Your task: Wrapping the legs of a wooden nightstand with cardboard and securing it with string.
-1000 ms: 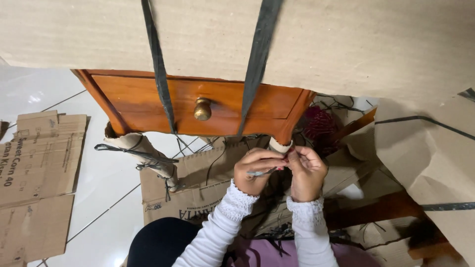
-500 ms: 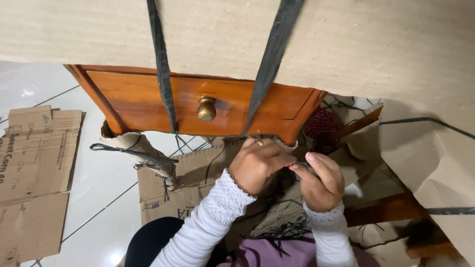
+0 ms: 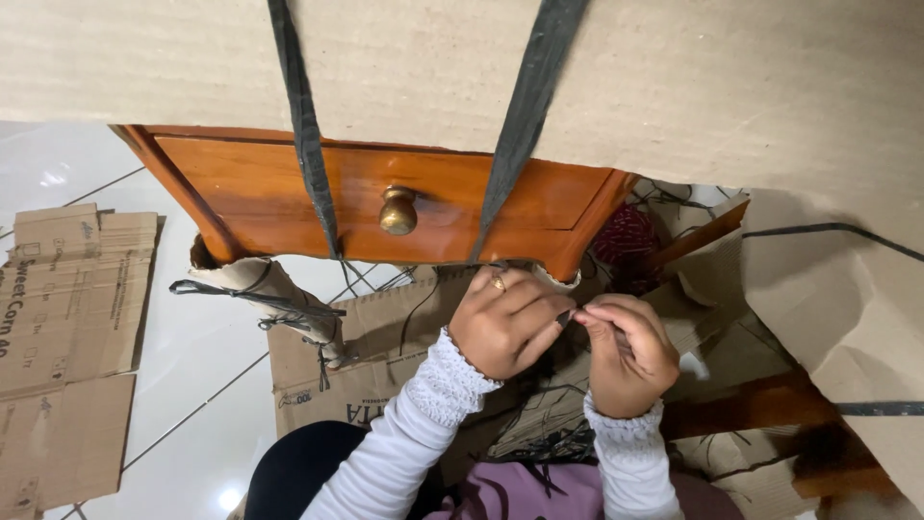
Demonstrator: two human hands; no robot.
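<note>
Just below the front edge of the wooden drawer (image 3: 423, 197), the two hands meet. The left hand (image 3: 505, 323) and the right hand (image 3: 626, 351) both pinch narrow around the same dark strap end (image 3: 565, 315) — a short black strip showing between their fingertips. Two more black straps (image 3: 306, 144) run up across the drawer front, either side of its brass knob (image 3: 397, 211), and over the corrugated cardboard wrap (image 3: 674, 87) above the drawer. Left of the drawer, a paper-wrapped furniture leg (image 3: 279, 294) slants down — flattened cardboard (image 3: 63, 299) lies further left on the tiled floor.
</note>
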